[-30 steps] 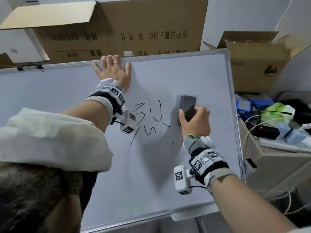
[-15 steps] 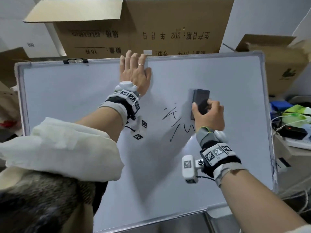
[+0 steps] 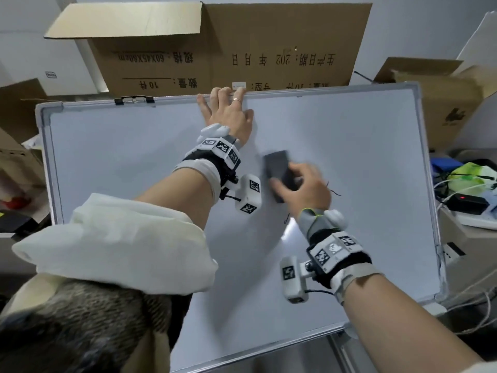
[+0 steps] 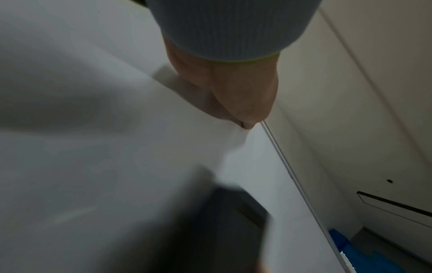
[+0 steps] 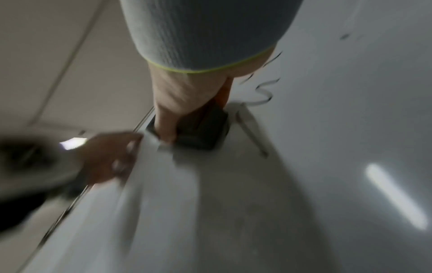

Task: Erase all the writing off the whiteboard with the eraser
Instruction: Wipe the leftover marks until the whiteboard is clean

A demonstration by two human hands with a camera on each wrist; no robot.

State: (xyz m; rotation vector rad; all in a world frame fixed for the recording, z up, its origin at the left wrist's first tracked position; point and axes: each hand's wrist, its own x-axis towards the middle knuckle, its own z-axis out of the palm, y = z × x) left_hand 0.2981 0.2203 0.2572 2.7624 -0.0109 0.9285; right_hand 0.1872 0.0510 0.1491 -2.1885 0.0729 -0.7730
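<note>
A large whiteboard with a metal frame leans in front of me. My right hand grips a dark rectangular eraser and presses it flat on the board near the middle. Only short black marker strokes show beside my right hand, and a small tick sits below it; the right wrist view shows curly strokes next to the eraser. My left hand lies flat with spread fingers at the board's top edge.
A big open cardboard box stands behind the board and a second box at the right. A cluttered side table with cables, a black device and coloured bags sits right of the board.
My right hand swept the eraser leftward across the writing, and most of the strokes are gone. The left hand has stayed at the top edge while the head view shifted.
</note>
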